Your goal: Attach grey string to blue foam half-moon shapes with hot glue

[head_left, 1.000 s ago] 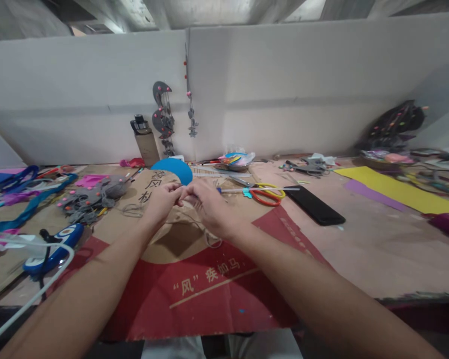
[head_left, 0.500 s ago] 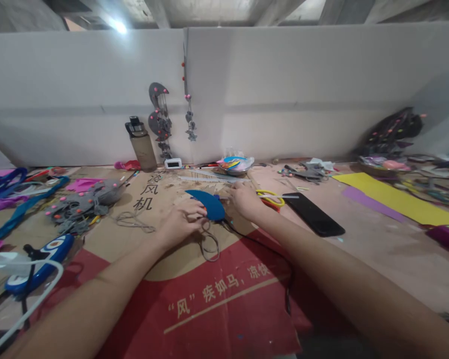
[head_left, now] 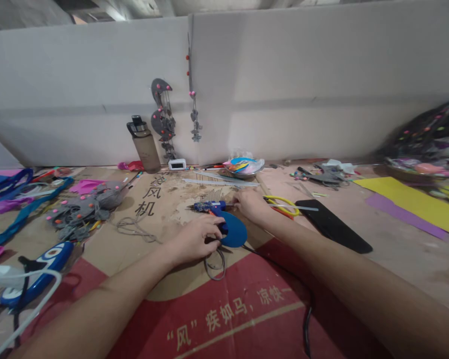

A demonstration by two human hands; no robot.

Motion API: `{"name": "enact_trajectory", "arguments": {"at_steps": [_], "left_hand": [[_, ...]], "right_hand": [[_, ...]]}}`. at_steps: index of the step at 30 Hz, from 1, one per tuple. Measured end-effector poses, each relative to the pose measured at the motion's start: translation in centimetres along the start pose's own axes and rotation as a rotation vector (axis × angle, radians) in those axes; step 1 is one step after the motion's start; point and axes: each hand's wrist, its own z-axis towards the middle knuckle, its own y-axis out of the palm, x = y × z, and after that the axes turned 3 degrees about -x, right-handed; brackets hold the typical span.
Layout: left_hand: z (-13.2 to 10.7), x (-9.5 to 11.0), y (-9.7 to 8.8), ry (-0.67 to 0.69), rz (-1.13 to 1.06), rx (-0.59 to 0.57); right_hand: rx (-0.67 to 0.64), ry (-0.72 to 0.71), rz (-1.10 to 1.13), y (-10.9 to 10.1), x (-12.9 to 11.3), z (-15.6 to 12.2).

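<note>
The blue glue gun (head_left: pixel 209 206) lies on its side on the cardboard, its nozzle toward the left. My left hand (head_left: pixel 198 237) is closed about the gun's handle, with thumb and forefinger curled at it. Under and right of the handle is a blue felt piece (head_left: pixel 236 229) with a rounded edge. Behind the gun, my right hand (head_left: pixel 251 203) has its fingers bent together around a pale glue stick (head_left: pixel 307 208), whose free end sticks out past the wrist. The fingertips of that hand are partly hidden. A thin grey cord (head_left: pixel 215 271) loops below my left hand.
Yellow-handled scissors (head_left: pixel 290 203) and a black phone (head_left: pixel 336 227) lie right of my right arm. A ruler (head_left: pixel 220 182), a bowl of scraps (head_left: pixel 244 168) and a bottle (head_left: pixel 145 147) stand or lie at the back. Grey felt pieces (head_left: pixel 84 207) are at left.
The blue felt has shifted right and nearer, uncovering the glue gun's body and nozzle. My left hand has moved from the felt to the gun's handle. The view has tilted slightly.
</note>
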Motion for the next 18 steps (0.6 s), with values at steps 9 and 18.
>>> {"name": "enact_trajectory", "arguments": {"at_steps": [9, 18], "left_hand": [[0.1, 0.5, -0.1, -0.006, 0.016, -0.002], [-1.6, 1.1, -2.2, -0.252, -0.21, 0.147]], "right_hand": [[0.013, 0.007, 0.073, 0.0, -0.3, 0.2], [-0.167, 0.064, 0.385, -1.4, -3.7, -3.3]]}}
